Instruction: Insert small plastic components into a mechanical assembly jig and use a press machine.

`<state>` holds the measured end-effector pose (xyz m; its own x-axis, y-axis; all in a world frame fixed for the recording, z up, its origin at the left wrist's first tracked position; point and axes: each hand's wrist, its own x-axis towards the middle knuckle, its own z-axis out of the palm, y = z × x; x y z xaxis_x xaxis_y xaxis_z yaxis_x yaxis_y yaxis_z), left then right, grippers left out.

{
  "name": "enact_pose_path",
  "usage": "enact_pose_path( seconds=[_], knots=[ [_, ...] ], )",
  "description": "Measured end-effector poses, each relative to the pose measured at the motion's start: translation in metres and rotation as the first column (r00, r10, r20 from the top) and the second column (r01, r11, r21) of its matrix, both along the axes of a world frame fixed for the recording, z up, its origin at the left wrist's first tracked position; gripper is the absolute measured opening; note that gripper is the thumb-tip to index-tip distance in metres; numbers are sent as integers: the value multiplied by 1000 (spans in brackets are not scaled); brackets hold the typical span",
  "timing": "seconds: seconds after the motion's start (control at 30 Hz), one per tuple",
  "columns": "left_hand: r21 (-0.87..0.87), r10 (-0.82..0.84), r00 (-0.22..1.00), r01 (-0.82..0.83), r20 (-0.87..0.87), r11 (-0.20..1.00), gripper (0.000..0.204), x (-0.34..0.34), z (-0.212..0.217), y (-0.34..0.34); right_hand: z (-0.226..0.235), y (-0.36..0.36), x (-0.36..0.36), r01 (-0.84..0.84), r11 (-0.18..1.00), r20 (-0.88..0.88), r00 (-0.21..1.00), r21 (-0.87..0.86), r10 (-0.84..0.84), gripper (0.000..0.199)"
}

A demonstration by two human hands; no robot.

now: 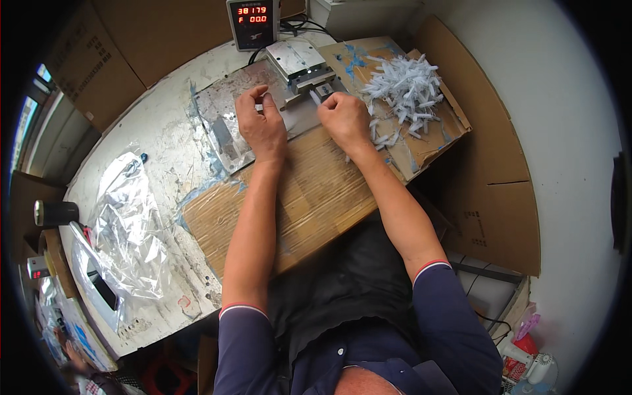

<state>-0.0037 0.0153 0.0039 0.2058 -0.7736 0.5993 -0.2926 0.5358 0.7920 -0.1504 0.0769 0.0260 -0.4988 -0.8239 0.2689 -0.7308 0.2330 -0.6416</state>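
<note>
My right hand [344, 120] is closed in a pinch at the front of a small metal fixture [296, 60]. A small pale plastic piece [315, 97] shows at its fingertips, partly hidden by the fingers. Beside the fixture, to its left, my left hand [261, 125] hovers over a worn metal plate [220, 108]. Its fingers are bent with the thumb apart, and nothing shows between them. A heap of small translucent white plastic pieces [405, 92] lies on cardboard just right of my right hand.
Behind the fixture stands a counter box with a red lit display [253, 25]. Clear plastic bags [131, 224], a phone [103, 289] and a dark cup [56, 212] are on the left. Brown cardboard [296, 191] covers the near table edge. A small white fan [540, 368] stands low right.
</note>
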Motion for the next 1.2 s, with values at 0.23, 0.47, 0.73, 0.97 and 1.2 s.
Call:
enact_pose_path(
  seconds=[0.23,0.47,0.73,0.97,1.2],
  knots=[
    [17,-12,1000,12,0,1000,13,4,-5,-3,-1,-6,3,42,999,30,999,10,-42,13],
    [22,-8,1000,8,12,1000,17,2,-5,-3,-9,-8,4,58,997,80,995,-50,-54,13],
    [-100,-83,910,135,406,986,28,-6,3,11,-10,-7,-14,-38,987,336,938,-157,89,21],
    [-59,-86,833,141,547,988,25,-10,1,3,10,41,-37,-21,978,151,987,-209,53,17],
    [-76,-54,821,118,569,990,21,-14,-1,0,1,71,-55,-120,988,-244,965,-99,92,10]
  ],
)
